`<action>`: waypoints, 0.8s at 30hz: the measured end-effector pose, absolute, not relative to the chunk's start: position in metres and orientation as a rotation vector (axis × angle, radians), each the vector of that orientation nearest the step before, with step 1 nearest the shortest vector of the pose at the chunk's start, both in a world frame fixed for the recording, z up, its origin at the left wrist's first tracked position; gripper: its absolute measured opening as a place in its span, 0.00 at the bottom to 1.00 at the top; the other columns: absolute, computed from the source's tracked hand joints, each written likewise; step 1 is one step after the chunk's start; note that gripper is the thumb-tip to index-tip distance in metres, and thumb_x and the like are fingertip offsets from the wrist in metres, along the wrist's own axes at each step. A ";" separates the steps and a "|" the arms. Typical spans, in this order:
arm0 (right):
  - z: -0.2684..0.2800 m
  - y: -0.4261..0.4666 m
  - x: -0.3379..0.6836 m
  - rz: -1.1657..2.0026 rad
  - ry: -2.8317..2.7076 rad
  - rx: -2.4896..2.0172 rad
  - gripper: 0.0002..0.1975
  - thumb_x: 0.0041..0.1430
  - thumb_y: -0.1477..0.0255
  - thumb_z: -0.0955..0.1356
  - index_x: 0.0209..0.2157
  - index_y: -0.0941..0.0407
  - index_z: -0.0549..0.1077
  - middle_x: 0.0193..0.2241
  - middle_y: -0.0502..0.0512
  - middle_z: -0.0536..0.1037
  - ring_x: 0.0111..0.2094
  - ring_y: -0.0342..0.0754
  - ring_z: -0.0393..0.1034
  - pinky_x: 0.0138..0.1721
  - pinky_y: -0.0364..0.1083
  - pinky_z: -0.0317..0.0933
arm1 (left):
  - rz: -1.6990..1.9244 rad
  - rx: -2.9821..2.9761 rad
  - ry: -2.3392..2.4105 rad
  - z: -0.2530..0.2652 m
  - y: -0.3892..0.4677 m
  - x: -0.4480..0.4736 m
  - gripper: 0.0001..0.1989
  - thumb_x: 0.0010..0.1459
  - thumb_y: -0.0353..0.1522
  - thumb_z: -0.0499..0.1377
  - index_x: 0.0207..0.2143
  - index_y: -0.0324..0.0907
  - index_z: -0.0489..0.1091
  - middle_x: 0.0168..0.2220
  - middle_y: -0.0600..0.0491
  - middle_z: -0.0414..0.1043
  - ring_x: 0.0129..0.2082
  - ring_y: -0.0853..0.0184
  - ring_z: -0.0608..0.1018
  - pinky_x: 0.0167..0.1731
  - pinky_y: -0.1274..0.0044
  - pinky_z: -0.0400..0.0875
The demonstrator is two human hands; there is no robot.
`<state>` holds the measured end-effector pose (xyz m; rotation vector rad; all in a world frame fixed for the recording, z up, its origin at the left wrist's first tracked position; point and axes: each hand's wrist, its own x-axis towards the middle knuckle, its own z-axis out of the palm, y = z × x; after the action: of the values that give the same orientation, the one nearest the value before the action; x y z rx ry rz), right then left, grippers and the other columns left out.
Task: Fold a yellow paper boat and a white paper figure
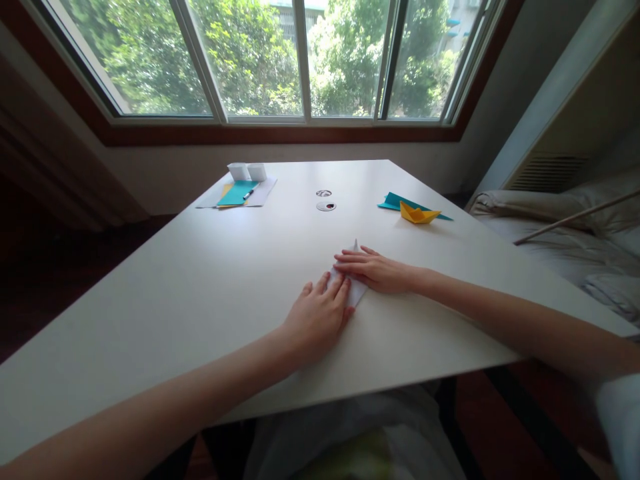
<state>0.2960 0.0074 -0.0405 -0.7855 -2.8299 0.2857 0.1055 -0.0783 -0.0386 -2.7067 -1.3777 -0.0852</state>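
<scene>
A folded piece of white paper [357, 293] lies on the white table [210, 293], its narrow tip pointing away from me. My left hand [320, 312] presses on its near left side, fingers stretched out and slightly spread. Across the upper part of the paper lies my right hand [376, 271], palm down with its fingers extended to the left. Both hands are flat rather than gripping, and they hide much of the paper, so its full folded shape cannot be made out.
At the right stand a yellow paper boat [418, 215] and a teal folded paper plane [395, 201]. Two round stickers or discs [326, 207] lie mid-table. Back left are teal paper [235, 193], a marker [251, 192] and white cups [257, 172]. Beyond is a window [260, 60].
</scene>
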 end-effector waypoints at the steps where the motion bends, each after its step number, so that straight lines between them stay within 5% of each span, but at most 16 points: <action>1: -0.039 0.005 0.297 0.341 -2.865 -0.792 0.22 0.65 0.66 0.52 0.60 0.51 0.51 0.60 0.54 0.55 0.61 0.49 0.44 0.59 0.58 0.36 | -0.086 -2.710 -1.371 -0.039 -0.078 0.105 0.24 0.64 0.37 0.40 0.58 0.36 0.55 0.60 0.43 0.52 0.59 0.53 0.57 0.50 0.60 0.61; 8: -0.036 0.006 0.302 0.471 -2.928 -0.939 0.31 0.61 0.54 0.52 0.62 0.53 0.41 0.62 0.55 0.45 0.63 0.52 0.38 0.60 0.59 0.24 | -0.058 -2.741 -1.365 -0.038 -0.077 0.105 0.24 0.64 0.37 0.40 0.58 0.35 0.55 0.60 0.44 0.53 0.59 0.53 0.57 0.51 0.61 0.60; 24: -0.044 0.039 0.317 0.454 -2.934 -1.020 0.31 0.61 0.54 0.51 0.62 0.50 0.38 0.63 0.52 0.41 0.63 0.52 0.36 0.59 0.61 0.24 | -0.069 -2.774 -1.416 -0.037 -0.078 0.107 0.24 0.63 0.37 0.40 0.58 0.37 0.54 0.60 0.45 0.52 0.59 0.54 0.56 0.52 0.61 0.58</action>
<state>0.3168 0.0393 -0.0438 -1.0196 -2.9341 0.4545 0.1071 -0.0782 -0.0366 -2.7735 -1.4162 -0.0691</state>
